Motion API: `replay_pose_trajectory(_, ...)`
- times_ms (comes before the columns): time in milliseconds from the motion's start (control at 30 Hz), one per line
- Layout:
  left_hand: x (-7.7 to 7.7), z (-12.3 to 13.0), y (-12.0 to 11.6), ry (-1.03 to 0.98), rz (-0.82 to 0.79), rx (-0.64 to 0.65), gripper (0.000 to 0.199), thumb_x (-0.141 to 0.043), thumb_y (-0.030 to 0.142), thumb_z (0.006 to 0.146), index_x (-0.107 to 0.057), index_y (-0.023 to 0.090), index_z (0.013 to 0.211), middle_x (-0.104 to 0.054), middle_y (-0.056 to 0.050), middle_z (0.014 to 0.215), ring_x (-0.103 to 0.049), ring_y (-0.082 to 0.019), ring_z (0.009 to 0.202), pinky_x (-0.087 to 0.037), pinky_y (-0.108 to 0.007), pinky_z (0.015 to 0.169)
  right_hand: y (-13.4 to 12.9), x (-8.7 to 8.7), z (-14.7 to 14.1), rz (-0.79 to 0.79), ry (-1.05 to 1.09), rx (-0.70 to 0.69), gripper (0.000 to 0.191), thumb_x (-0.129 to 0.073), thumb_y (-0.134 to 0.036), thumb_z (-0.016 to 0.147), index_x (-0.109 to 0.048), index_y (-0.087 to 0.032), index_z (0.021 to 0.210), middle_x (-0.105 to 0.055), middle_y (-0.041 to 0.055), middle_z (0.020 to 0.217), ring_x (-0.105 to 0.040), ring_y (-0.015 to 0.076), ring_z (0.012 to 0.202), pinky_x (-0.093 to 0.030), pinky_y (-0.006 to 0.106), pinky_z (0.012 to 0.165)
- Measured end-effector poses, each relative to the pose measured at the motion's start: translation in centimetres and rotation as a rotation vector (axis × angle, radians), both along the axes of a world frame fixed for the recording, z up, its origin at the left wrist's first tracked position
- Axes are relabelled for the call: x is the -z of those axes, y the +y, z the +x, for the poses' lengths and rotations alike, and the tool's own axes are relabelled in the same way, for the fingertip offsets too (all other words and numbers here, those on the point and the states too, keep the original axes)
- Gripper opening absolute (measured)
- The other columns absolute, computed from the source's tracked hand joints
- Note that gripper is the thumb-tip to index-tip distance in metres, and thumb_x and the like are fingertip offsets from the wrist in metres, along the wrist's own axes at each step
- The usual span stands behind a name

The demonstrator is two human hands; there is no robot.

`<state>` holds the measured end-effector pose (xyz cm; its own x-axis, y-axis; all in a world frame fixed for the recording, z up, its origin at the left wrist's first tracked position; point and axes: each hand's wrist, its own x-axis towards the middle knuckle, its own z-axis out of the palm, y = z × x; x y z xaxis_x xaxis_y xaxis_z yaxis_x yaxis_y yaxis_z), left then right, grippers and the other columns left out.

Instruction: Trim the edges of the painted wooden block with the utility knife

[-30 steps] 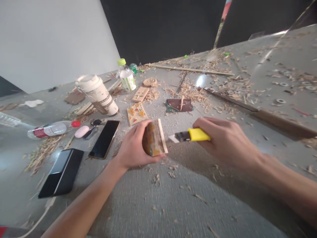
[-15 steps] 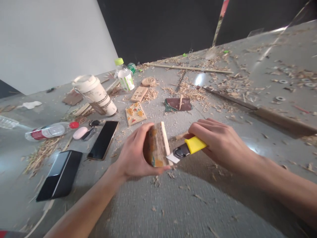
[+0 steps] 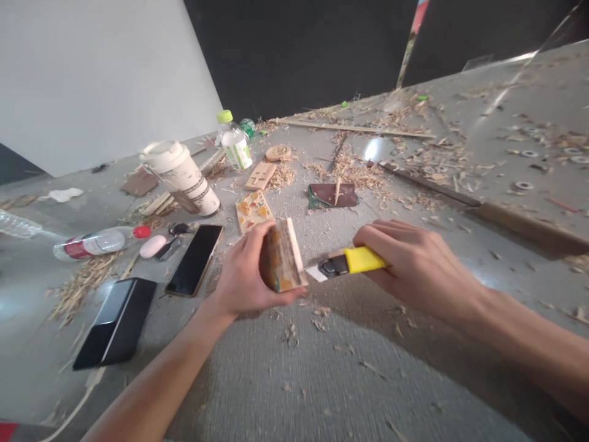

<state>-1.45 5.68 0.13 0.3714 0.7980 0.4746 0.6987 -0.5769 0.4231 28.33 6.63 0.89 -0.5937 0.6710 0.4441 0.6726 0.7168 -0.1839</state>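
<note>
My left hand (image 3: 246,267) grips a small wooden block (image 3: 281,261) from its left side, thumb under the near end and fingers around the far end. The block has a brownish, paint-stained face and a pale, freshly cut right edge. In my right hand (image 3: 405,261) is a utility knife (image 3: 354,263) with a yellow handle and a black front part. Its short blade points left, its tip close to the block's lower right corner; whether they touch I cannot tell. Wood shavings (image 3: 291,334) lie on the grey table below.
Beyond the block lie a patterned wooden tile (image 3: 254,210), a carved wooden piece (image 3: 261,176) and a brown folded pouch (image 3: 333,195). At left are a phone (image 3: 194,259), a tumbler (image 3: 181,178), a red-capped bottle (image 3: 101,242) and a black box-like device (image 3: 115,322). A long strip (image 3: 432,183) lies at right.
The block in my left hand has moved slightly up and left and turned a little. The knife has shifted a little up and left, its blade now nearer level and off the block's edge face.
</note>
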Motion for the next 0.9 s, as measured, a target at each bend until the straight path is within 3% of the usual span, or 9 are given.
replay_pose_trajectory(100, -0.3, -0.4, 0.3, -0.008, -0.004, -0.041, 0.096, -0.087, 0.066, 0.065, -0.047, 0.024, 0.142, -0.070, -0.015, 0.130, -0.072, -0.039, 0.115, -0.062, -0.055, 0.096, -0.1, -0.1, -0.1, -0.016, 0.000, -0.077, 0.013, -0.050, -0.019, 0.105, -0.052, -0.022, 0.093, -0.059, 0.0005, 0.079, -0.053, 0.0163, 0.068, -0.035, 0.028, 0.063)
replay_pose_trajectory(400, -0.5, 0.6, -0.6, 0.019, -0.004, 0.014, 0.100, -0.090, 0.064, 0.062, -0.045, 0.024, 0.143, -0.067, -0.016, 0.137, -0.068, -0.039, 0.125, -0.058, -0.056, 0.105, 0.2, 0.1, -0.3, -0.163, -0.005, -0.185, 0.013, -0.051, -0.015, 0.105, -0.051, -0.022, 0.094, -0.059, 0.0008, 0.080, -0.053, 0.0162, 0.071, -0.035, 0.030, 0.067)
replay_pose_trajectory(500, -0.8, 1.5, -1.4, 0.016, -0.058, 0.080, 0.102, -0.090, 0.062, 0.062, -0.043, 0.024, 0.144, -0.069, -0.015, 0.134, -0.071, -0.038, 0.118, -0.061, -0.053, 0.098, 0.5, -0.2, -0.1, -0.096, 0.013, -0.216, 0.015, -0.048, -0.012, 0.105, -0.050, -0.021, 0.093, -0.061, 0.0019, 0.082, -0.052, 0.0158, 0.071, -0.037, 0.031, 0.070)
replay_pose_trajectory(567, -1.0, 2.2, -2.0, 0.016, -0.097, 0.163, 0.107, -0.091, 0.062, 0.059, -0.041, 0.024, 0.145, -0.070, -0.014, 0.131, -0.073, -0.037, 0.113, -0.063, -0.051, 0.094, 0.9, -0.2, 0.3, 0.010, 0.050, -0.155, 0.016, -0.047, -0.010, 0.104, -0.049, -0.021, 0.092, -0.061, 0.0028, 0.081, -0.050, 0.0160, 0.071, -0.038, 0.031, 0.070)
replay_pose_trajectory(633, -1.1, 2.8, -2.4, 0.039, -0.091, 0.241, 0.111, -0.093, 0.064, 0.054, -0.040, 0.024, 0.144, -0.071, -0.013, 0.129, -0.073, -0.036, 0.111, -0.062, -0.051, 0.094, 1.3, -0.1, 0.9, 0.056, 0.076, -0.010, 0.015, -0.049, -0.009, 0.101, -0.050, -0.020, 0.092, -0.060, 0.0030, 0.079, -0.050, 0.0161, 0.069, -0.036, 0.030, 0.066)
replay_pose_trajectory(767, -1.0, 2.8, -2.2, 0.098, -0.012, 0.291, 0.109, -0.095, 0.062, 0.053, -0.043, 0.023, 0.141, -0.071, -0.014, 0.126, -0.073, -0.038, 0.112, -0.061, -0.053, 0.097, 2.1, 0.4, 1.8, -0.035, 0.043, 0.258, 0.011, -0.055, -0.010, 0.093, -0.054, -0.021, 0.095, -0.057, 0.0007, 0.074, -0.048, 0.0151, 0.061, -0.031, 0.028, 0.058)
replay_pose_trajectory(900, -0.6, 1.5, -1.2, 0.039, -0.015, 0.144, 0.105, -0.093, 0.062, 0.058, -0.043, 0.023, 0.142, -0.069, -0.015, 0.133, -0.071, -0.039, 0.118, -0.060, -0.054, 0.099, 1.7, 0.4, 1.4, -0.089, 0.073, 0.137, 0.007, -0.051, -0.016, 0.097, -0.055, -0.021, 0.097, -0.061, 0.0017, 0.078, -0.054, 0.0156, 0.063, -0.035, 0.027, 0.058)
